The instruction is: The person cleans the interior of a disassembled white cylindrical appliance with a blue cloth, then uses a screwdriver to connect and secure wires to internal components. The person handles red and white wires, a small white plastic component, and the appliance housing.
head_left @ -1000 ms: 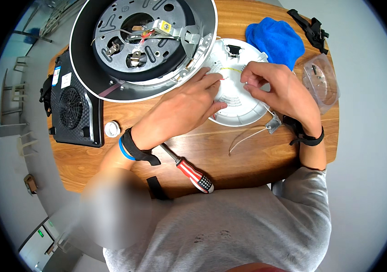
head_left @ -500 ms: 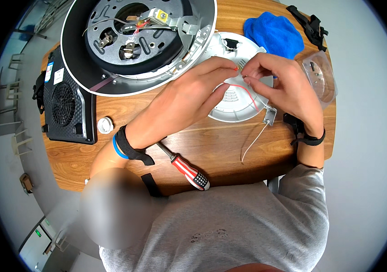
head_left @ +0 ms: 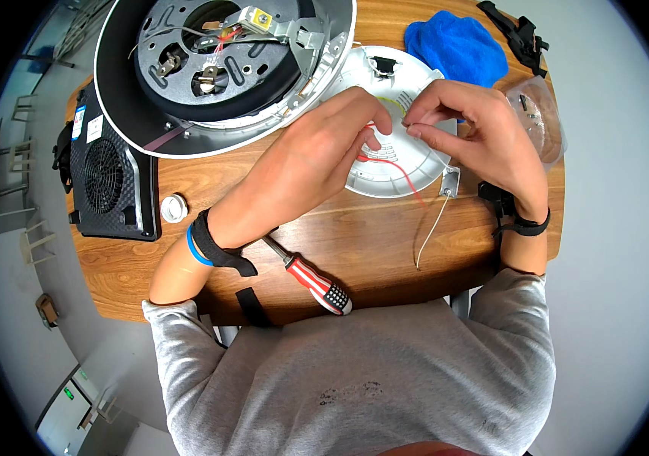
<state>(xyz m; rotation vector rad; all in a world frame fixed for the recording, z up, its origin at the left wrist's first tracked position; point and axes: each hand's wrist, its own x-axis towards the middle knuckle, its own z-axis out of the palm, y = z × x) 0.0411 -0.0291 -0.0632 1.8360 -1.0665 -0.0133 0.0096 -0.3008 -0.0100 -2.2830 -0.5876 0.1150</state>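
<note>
Both hands meet over the white round cover plate (head_left: 385, 163) at upper centre: left hand (head_left: 324, 156) and right hand (head_left: 476, 137) pinch a red wire (head_left: 393, 163). The appliance base (head_left: 218, 68) lies opened up, screwdriver (head_left: 309, 275) set aside, so reassembly looks unfinished.

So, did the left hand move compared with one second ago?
Yes. The left hand went up and right over the white plate, so its fingertips now meet the right hand above the plate's middle.
</note>
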